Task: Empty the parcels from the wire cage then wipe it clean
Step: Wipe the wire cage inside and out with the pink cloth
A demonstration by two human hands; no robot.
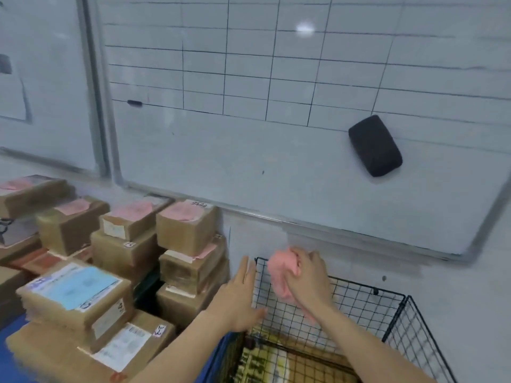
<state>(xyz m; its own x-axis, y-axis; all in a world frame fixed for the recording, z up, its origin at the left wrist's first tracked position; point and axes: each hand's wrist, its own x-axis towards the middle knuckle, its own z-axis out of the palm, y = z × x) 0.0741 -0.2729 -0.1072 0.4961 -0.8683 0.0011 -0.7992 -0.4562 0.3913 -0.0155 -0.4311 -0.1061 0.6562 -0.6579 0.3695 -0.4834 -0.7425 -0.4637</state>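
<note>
Left hand: the left hand (240, 298) is flat with its fingers straight. It holds nothing. It lies against the outside of the cage's left wall, near the top corner.
Right hand: the right hand (307, 277) is curled tight round a pink cloth (279, 275). It presses the cloth on the top of the cage's back wall, close to the left corner.
Pink cloth: it is bunched up in a ball. Part of it sticks out to the left of the fingers, and a bit hangs down under the wrist.
Wire cage: the wire cage (367, 308) is made of black wire squares and stands against the wall (456, 313), low in the picture and to the right. Its top is open. Something yellow and blurry shows at the bottom, and I cannot tell what it is.
Parcels: the parcels (188, 230) are brown boxes, piled up outside the cage on its left side. Some have pink papers on top. One near parcel has a light blue label (80, 288).
Whiteboard: a big whiteboard (221, 161) hangs on the wall above the cage. It has dark lines drawn in rows and boxes.
Eraser: a black eraser (374, 146) sticks on the board, tilted, over on the right.
Marker: a small black marker (134, 103) sits on the board at the left.
</note>
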